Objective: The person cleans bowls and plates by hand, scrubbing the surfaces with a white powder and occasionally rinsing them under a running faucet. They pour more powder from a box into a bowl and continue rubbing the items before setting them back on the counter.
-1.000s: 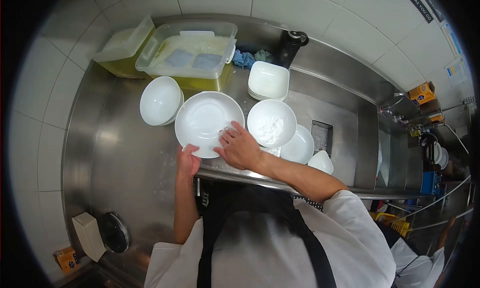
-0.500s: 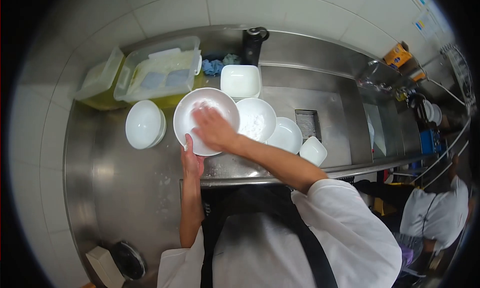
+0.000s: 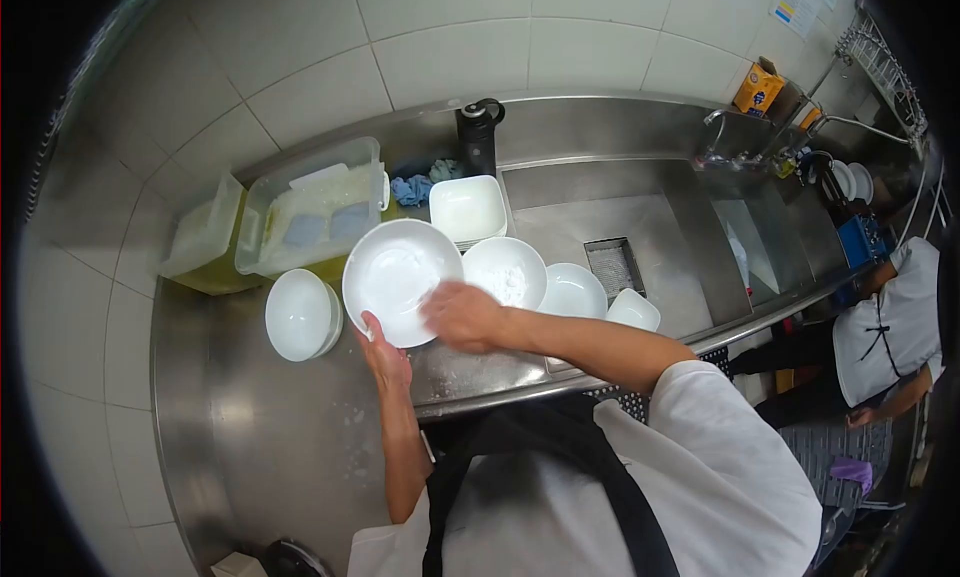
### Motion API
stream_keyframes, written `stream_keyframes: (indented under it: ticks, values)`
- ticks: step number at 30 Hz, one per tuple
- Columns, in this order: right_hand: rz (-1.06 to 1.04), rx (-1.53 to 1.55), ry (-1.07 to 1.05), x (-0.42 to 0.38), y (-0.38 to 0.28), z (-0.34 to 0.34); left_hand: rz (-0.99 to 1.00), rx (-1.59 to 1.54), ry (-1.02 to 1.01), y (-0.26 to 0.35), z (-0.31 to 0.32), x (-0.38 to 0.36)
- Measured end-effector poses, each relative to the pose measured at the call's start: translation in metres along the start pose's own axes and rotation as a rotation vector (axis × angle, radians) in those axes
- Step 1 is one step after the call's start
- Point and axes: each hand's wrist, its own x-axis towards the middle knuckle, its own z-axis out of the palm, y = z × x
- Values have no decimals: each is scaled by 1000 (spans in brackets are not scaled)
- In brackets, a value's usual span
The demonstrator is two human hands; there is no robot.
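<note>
My left hand (image 3: 383,357) grips a round white bowl (image 3: 390,272) at its lower left rim, thumb over the edge, the bowl tipped toward me. At the bowl's lower right rim is my right hand (image 3: 465,317), its fingers smeared by motion. Just right of it sits another white bowl (image 3: 508,272) with white residue or foam inside. Beyond that are a shallow white dish (image 3: 577,289) and a small squarish dish (image 3: 632,310). To the left stands a stack of white bowls (image 3: 298,315). Square white dishes (image 3: 467,205) are stacked behind.
Plastic tubs of yellowish liquid (image 3: 310,212) stand at the back left, beside blue cloths (image 3: 412,190) and a black bottle (image 3: 478,142). A sink basin (image 3: 745,242) lies to the right. At far right a person in a white top (image 3: 885,312) stands near a rack.
My right hand has moved from the bowl's inside to its lower right rim. The white film in the bowl has largely gone. My view has shifted, and the other person's pose differs.
</note>
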Motion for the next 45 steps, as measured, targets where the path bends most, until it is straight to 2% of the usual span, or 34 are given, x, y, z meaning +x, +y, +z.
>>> stream_keyframes:
  ticks: [1, 2, 3, 5, 6, 7, 9, 10, 11, 13, 14, 15, 18, 19, 21, 22, 23, 25, 26, 27, 29, 31, 33, 35, 37, 39, 40, 41, 42, 43, 45]
  values:
    - [42, -317, 30, -3, 17, 8, 22, 59, 8, 2, 2, -5]
    - [102, -303, 311, 2, 30, 16, 7, 65, 6, 3, 6, -12]
    - [109, -304, 307, 8, 25, 17, -42, 69, 8, 4, 17, -14]
    - [79, 167, 552, 29, 10, 13, -88, 68, 3, -3, 21, -11]
    - [-177, 48, 569, 31, -2, 12, -31, 63, -32, -6, 21, -6]
    - [-111, 160, 481, 29, -13, 12, 20, 67, -63, -8, 15, -5]
    - [23, 18, 510, 26, 3, 3, 7, 53, -66, -10, 12, -8]
    - [192, -21, 469, 26, 9, -1, 41, 68, -43, -8, 15, -13]
    - [190, -20, 466, 24, 4, 0, 82, 81, -22, -7, 20, -16]
    - [82, 270, 285, 18, -16, 8, 142, 96, 21, -12, 15, -16]
    - [-56, 182, 450, 14, -24, 30, 144, 53, -2, -11, 13, -16]
    - [-54, 182, 448, 14, -25, 25, 143, 13, -24, -9, 13, -17]
    - [406, 124, 524, 26, -31, 15, 153, 3, -15, -17, 15, -19]
    - [404, 128, 521, 27, -33, 14, 174, 20, 8, -22, 14, -19]
    - [248, 215, 591, 30, -33, 16, 193, 19, 34, -23, 7, -20]
    - [67, 272, 425, 23, -27, 17, 155, -7, 26, -18, -1, -19]
    - [70, 271, 427, 12, -20, 18, 116, -31, 18, -14, -5, -17]
    - [9, -20, 159, -4, -11, 13, 129, -39, 8, -8, -2, -18]
    - [123, -70, 414, 1, -4, 12, 153, -4, 32, -9, 5, -20]
    - [132, -76, 412, 10, -3, 10, 172, 31, 55, -7, 13, -23]
    - [258, 35, 734, 36, -10, 9, 145, 69, 20, -17, 9, -25]
    - [86, 452, 526, 42, -31, 15, 133, 100, -41, -16, 13, -20]
    - [29, 379, 278, 9, -27, 18, 10, 11, -73, -6, 5, -23]
    - [50, 272, 199, -8, -11, 26, 18, 32, -121, -17, -1, -20]
    - [48, 145, 107, -21, 5, 14, 93, 188, -128, -22, 8, -16]
    - [32, 19, 176, -26, 7, -8, 102, 184, -200, -13, 26, -14]
    - [60, 8, 178, -27, 9, -9, 196, 332, -212, -7, 33, -11]
    - [104, -42, 367, -30, 8, -10, 293, 474, -229, -5, 43, -7]
    - [151, -104, 550, -37, 9, -10, 232, 431, -238, -9, 51, -4]
    - [200, 19, 597, -34, 10, -14, 136, 352, -270, -4, 66, -10]
    - [233, -121, 646, -34, 13, -39, 76, 372, -330, -6, 92, -15]
